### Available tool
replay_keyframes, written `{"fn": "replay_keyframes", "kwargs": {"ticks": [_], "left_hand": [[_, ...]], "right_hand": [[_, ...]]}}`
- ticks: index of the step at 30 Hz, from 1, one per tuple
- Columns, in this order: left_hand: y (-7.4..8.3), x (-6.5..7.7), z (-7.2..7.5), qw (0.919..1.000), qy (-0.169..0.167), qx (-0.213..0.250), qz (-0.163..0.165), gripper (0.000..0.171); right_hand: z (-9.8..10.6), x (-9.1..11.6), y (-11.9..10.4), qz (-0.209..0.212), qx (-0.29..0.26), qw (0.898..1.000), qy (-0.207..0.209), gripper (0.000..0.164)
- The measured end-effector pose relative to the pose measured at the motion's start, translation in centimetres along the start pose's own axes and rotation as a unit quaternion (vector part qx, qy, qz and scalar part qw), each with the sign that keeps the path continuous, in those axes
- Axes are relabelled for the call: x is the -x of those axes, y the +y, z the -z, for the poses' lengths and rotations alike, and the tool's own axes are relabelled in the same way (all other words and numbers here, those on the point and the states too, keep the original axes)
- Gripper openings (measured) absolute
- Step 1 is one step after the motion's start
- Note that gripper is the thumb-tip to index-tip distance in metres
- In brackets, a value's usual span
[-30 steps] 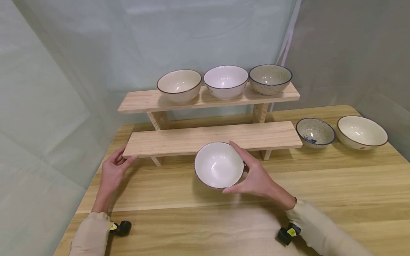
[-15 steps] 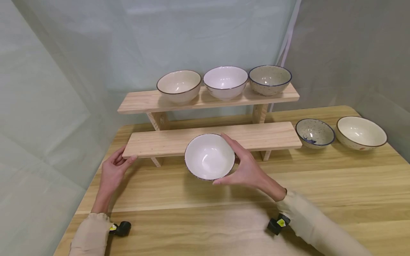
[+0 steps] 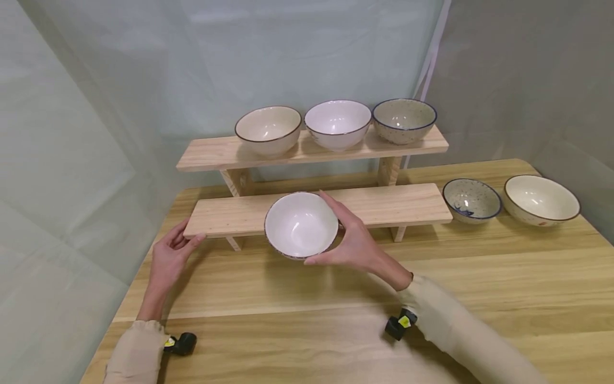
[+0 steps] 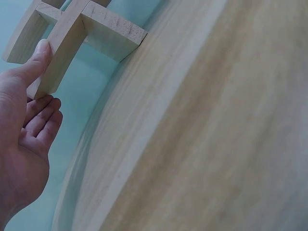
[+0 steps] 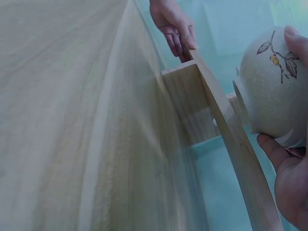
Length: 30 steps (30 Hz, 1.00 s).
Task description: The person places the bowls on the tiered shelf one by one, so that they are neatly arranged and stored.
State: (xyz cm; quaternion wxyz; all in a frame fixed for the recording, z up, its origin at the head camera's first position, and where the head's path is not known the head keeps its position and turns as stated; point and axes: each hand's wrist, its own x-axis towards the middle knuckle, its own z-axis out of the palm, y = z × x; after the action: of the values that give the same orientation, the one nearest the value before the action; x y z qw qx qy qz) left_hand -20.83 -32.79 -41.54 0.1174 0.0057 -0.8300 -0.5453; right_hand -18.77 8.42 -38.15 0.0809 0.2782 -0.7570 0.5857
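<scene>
From afar, my right hand grasping a white bowl near the front of the lower shelf, my left hand pinching that shelf's left end

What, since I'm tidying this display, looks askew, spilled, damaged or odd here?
Nothing stands out. Three round, dark-rimmed ceramic bowls stand upright on the pale wooden stand, and two more bowls on the brown wooden table. The speckle-rimmed white ceramic bowl looks tipped, but the right hand holds it. No spills or damage are visible.
</scene>
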Motion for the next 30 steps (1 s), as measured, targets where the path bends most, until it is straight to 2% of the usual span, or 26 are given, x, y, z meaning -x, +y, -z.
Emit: {"fn": "replay_keyframes", "kwargs": {"ticks": [6,19,30], "left_hand": [[0.1,0.1,-0.1,0.9999,0.002,0.01,-0.003,0.065],[0.2,0.1,-0.2,0.9999,0.003,0.015,0.0,0.065],[0.1,0.0,-0.1,0.9999,0.003,0.009,0.008,0.066]], "right_hand": [[-0.5,-0.9,-0.3,-0.012,-0.008,1.0,0.002,0.126],[-1.6,-3.2,0.2,-0.007,-0.015,1.0,0.006,0.125],[-2.3,-4.8,0.5,-0.016,0.017,1.0,0.012,0.124]]}}
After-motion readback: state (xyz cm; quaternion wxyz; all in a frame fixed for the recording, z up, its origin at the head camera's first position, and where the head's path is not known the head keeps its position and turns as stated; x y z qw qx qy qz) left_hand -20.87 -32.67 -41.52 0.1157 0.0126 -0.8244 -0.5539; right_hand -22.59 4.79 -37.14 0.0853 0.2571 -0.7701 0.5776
